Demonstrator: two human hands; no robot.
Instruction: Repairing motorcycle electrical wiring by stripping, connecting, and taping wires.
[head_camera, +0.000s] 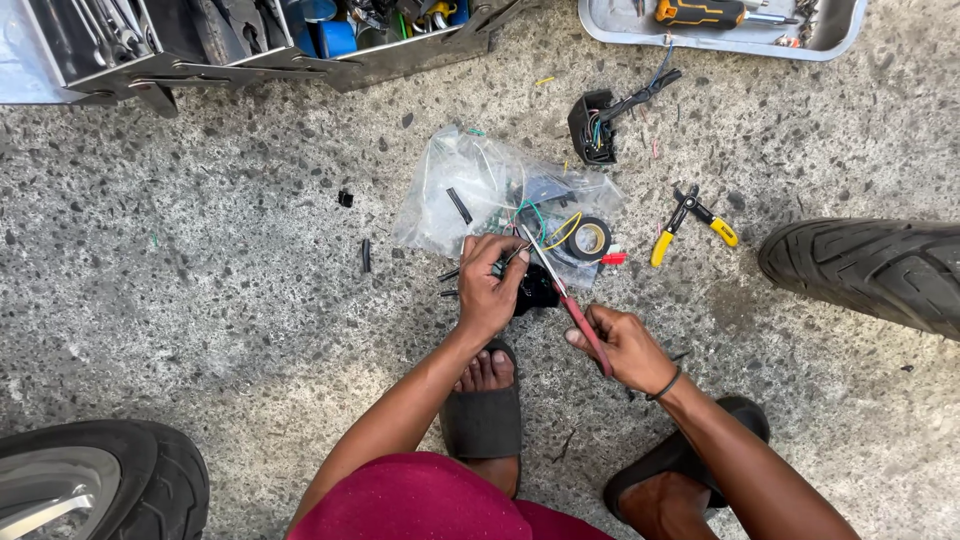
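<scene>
My left hand (487, 285) pinches thin wires coming from a small black part (538, 291) held low over the concrete floor. In my right hand (625, 347) are red-handled pliers (583, 320); their metal jaws reach up and left to the wires just beside my left fingers. Right behind both hands lies a clear plastic bag (470, 195) with wires and small parts, and a roll of black tape (589, 239) rests at its right edge.
Yellow-handled pliers (690, 222) lie to the right, a black connector block with wires (596, 125) further back. A metal toolbox (250, 40) and a grey tray holding a screwdriver (725, 25) sit at the far edge. Tyres stand at right (870, 270) and bottom left (110, 480).
</scene>
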